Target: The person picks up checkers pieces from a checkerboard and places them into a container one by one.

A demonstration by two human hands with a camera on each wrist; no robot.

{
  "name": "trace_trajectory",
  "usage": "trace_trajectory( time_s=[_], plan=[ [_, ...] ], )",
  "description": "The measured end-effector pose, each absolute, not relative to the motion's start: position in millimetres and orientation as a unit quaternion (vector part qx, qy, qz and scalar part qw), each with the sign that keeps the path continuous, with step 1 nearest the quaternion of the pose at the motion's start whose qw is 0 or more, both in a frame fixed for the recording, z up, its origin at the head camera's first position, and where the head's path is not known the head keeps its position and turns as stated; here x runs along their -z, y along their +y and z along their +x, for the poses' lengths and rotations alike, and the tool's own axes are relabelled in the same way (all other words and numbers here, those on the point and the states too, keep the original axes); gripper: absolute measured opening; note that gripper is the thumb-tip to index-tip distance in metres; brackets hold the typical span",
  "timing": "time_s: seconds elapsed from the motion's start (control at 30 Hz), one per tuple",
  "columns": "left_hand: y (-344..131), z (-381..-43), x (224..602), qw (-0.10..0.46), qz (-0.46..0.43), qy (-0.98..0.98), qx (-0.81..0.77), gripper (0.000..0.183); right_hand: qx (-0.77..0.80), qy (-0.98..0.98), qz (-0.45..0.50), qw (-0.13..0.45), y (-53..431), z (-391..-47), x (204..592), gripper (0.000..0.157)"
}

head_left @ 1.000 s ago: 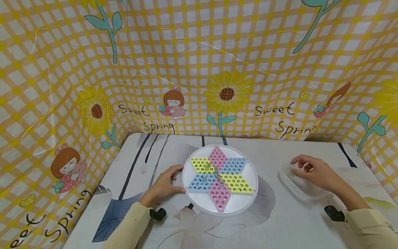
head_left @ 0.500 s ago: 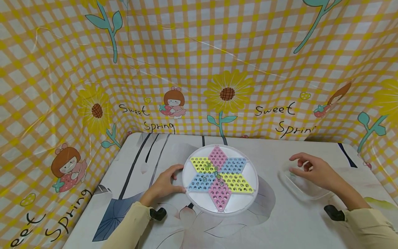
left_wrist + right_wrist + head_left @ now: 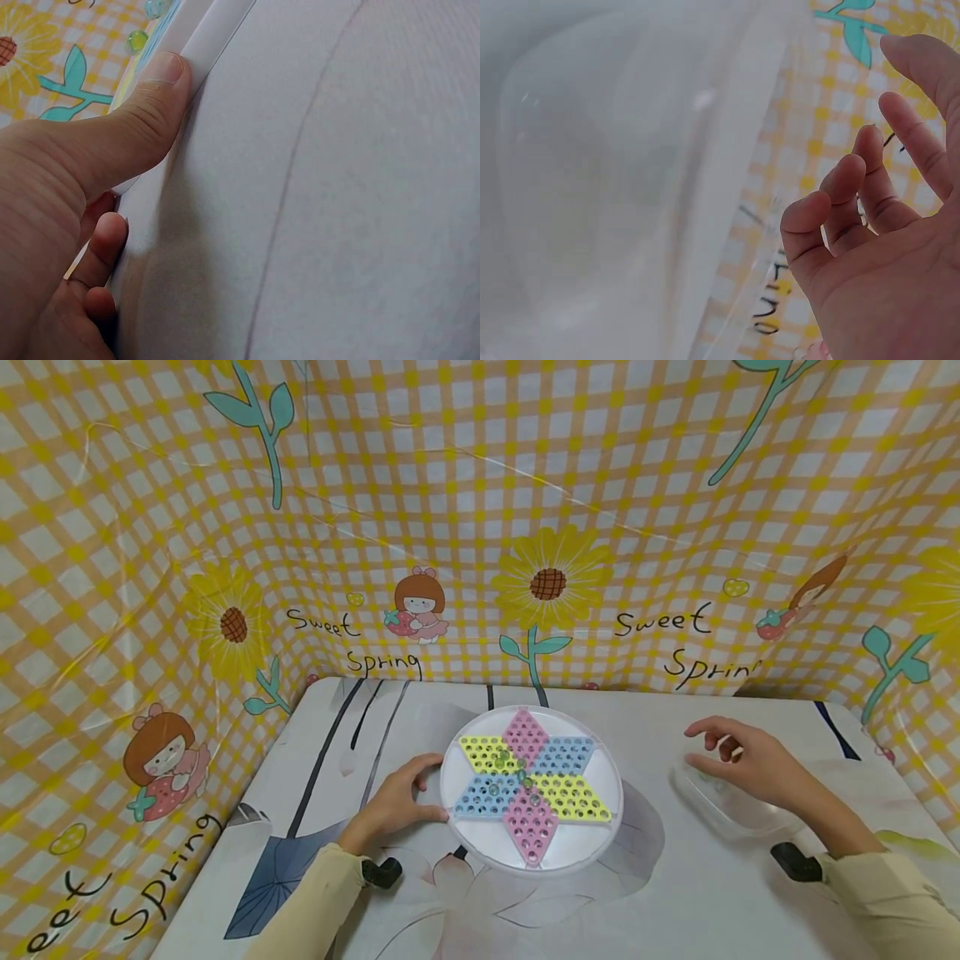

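A round white Chinese checkers board (image 3: 480, 839) with a pink, yellow and blue star lies on the table; several glass marbles (image 3: 494, 790) sit around its centre and left side. My left hand (image 3: 397, 802) holds the board's left rim. The left wrist view shows the thumb (image 3: 161, 82) on the rim, the other fingers curled beside it. To the right, my right hand (image 3: 750, 760) hovers over the back left corner of a clear plastic box (image 3: 738, 818). Its thumb and index finger are apart with nothing between them; the right wrist view shows the remaining fingers (image 3: 844, 180) loosely bent.
The board and box stand on a table (image 3: 652, 918) with a pale floral cover. A yellow checked cloth (image 3: 465, 485) rises behind and at both sides. Black wrist cameras (image 3: 797, 862) are strapped at both sleeves.
My right hand has risen and shifted slightly left above the box, its thumb and index finger apart. The left hand stays at the board, and the marbles keep their places.
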State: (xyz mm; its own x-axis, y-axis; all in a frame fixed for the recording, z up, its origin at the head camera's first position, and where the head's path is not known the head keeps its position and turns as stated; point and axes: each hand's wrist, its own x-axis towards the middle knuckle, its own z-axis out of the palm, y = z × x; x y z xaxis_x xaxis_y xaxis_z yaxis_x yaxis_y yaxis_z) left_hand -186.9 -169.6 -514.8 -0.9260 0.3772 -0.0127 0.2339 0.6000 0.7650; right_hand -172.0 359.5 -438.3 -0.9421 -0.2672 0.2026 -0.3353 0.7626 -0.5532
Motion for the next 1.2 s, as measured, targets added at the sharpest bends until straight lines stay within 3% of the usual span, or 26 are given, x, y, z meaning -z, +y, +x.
trace_trajectory(
  time_s=[0.7,1.2],
  plan=[
    [-170.4,-188.2,515.9,0.091,0.167,0.89,-0.414,0.088,-0.315,-0.925,0.2,0.069,298.8,-185.5,421.3,0.031],
    [-169.9,-188.3,515.4,0.089,0.171,0.888,-0.417,0.088,-0.331,-0.92,0.209,0.019,264.0,-194.6,420.4,0.033]
  ],
)
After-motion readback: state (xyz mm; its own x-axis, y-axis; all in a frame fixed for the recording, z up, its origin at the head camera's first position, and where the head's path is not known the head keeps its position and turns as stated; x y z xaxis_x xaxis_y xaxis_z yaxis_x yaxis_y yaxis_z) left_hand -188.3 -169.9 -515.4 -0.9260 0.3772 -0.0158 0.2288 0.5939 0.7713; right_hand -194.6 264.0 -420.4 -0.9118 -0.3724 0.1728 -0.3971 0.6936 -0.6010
